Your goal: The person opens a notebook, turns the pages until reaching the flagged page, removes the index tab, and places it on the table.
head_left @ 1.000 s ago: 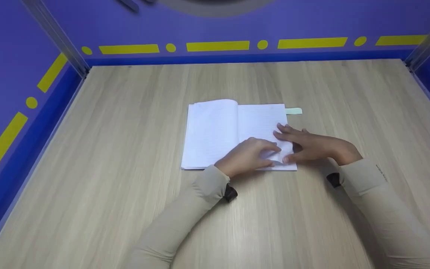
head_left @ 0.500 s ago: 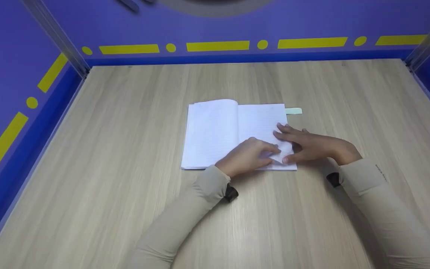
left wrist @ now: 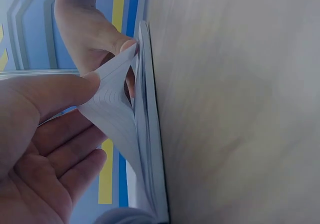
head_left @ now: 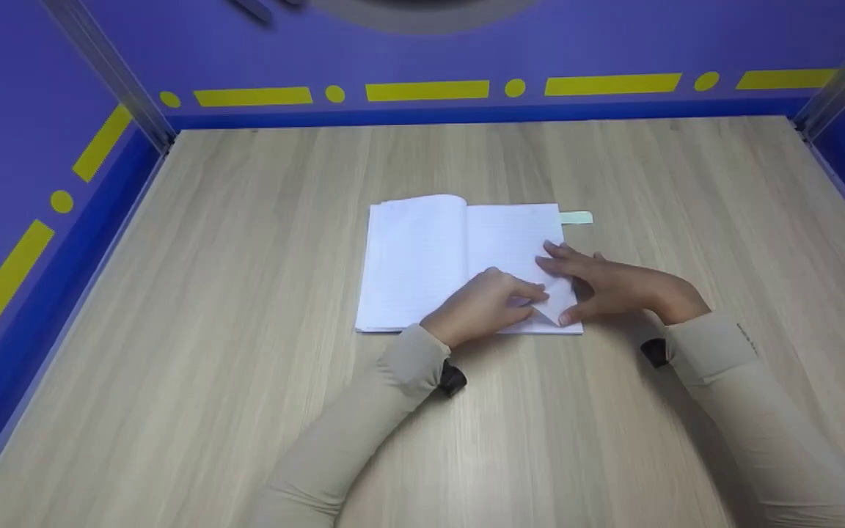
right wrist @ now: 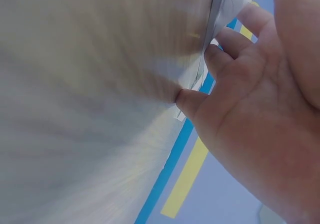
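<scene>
An open notebook [head_left: 422, 257] with lined white pages lies on the wooden table. My left hand [head_left: 483, 306] reaches over its lower middle and pinches the right-hand page [left wrist: 112, 102] near its lower corner, thumb on one side and fingers behind. That corner stands lifted off the pages beneath in the left wrist view. From the right, my right hand [head_left: 609, 286] spreads its fingers over the page's outer edge, its thumb right at the raised corner. In the right wrist view, its little finger [right wrist: 187, 102] reaches down to the table beside the notebook.
A pale green tab [head_left: 576, 218] sticks out from the notebook's upper right edge. Blue-purple panels [head_left: 437, 55] with yellow marks border the table [head_left: 261, 235] at the back and both sides. Dark bands sit at both cuffs.
The page's lower right corner has risen and shows a clearer folded flap. My left thumb and fingers have drawn together on it; my right thumb has shifted slightly down.
</scene>
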`<state>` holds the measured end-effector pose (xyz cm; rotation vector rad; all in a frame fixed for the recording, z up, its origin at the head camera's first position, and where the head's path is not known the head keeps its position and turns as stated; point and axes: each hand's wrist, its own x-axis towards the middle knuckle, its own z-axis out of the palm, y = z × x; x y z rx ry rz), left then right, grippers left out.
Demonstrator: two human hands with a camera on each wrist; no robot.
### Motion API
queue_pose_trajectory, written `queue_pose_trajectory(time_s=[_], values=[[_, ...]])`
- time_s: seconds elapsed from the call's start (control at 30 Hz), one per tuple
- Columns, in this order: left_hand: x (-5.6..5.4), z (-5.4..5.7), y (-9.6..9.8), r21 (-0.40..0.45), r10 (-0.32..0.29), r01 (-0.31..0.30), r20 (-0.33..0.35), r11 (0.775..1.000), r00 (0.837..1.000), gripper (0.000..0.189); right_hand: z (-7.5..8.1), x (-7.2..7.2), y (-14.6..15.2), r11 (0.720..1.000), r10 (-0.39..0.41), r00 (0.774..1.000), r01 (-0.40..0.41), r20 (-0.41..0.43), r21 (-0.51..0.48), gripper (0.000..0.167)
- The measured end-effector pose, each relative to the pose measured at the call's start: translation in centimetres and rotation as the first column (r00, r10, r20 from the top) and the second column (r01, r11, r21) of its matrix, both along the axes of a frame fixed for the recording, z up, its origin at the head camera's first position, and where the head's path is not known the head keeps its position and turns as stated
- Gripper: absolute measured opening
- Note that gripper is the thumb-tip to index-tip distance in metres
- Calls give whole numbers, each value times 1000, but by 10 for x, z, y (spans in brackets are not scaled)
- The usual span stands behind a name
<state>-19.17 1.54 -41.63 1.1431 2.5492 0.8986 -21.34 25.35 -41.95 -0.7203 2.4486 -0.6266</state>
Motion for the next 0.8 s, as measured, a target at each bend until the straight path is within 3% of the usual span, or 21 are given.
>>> queue_pose_trajectory(time_s=[0.2,0.53,0.8], values=[[1,2,-3,13,22,-22,-14,1000,1000,26,1,1,-2,1000,-28,1000,28,-3,8,99],[-1,1,-9,111,64,-58,-43,992,997,25,1,0,-3,994,-107,994,107,-12,-29,134],[-1,4,-14,232,150,-154,32,961,988,28,1,-2,-3,986,-161,987,161,2,-42,143]])
